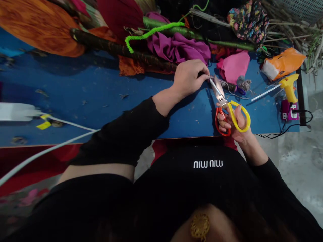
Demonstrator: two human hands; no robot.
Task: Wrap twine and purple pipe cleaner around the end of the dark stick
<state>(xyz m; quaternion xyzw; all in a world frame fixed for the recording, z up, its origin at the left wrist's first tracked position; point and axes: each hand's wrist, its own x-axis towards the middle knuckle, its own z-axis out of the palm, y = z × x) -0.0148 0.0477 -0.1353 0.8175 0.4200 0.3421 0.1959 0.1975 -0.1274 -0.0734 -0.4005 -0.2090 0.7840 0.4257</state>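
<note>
Loop-handled scissors [221,99] of shiny metal and smooth red-and-yellow plastic; fuzzy lime-green bent strip [153,32]; matt, crumpled purple cloth [180,47].

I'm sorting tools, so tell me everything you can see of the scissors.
The scissors have parted metal blades joined at a pivot, a red handle loop and a yellow one, seemingly plastic. The right hand holds them over the blue table, blades pointing up-left in the picture, tips close beside the left hand; contact there is unclear.
</note>
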